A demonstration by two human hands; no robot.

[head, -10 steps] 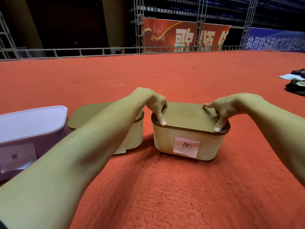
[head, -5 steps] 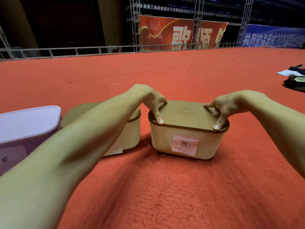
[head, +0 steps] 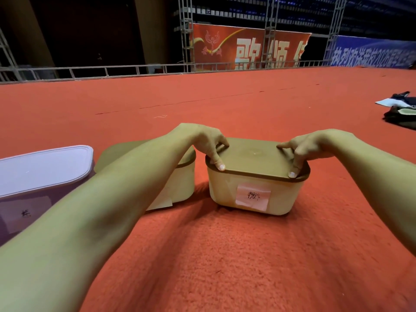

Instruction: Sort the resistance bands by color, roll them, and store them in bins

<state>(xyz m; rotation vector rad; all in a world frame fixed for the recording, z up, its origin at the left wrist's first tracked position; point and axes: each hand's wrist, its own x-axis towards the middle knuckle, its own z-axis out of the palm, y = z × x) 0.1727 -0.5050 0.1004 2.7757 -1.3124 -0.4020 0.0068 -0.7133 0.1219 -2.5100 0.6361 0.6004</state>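
Gripping the brown lid point(head: 254, 158) of the cream bin point(head: 279, 199) at the frame's centre, the left hand point(head: 208, 141) and right hand point(head: 302, 147) are curling their fingers over its ends, thumbs pressing its near rim. The bin is sitting on red carpet point(head: 225, 255), with a second cream bin point(head: 184, 185) and a lilac bin point(head: 45, 167) standing to its left.
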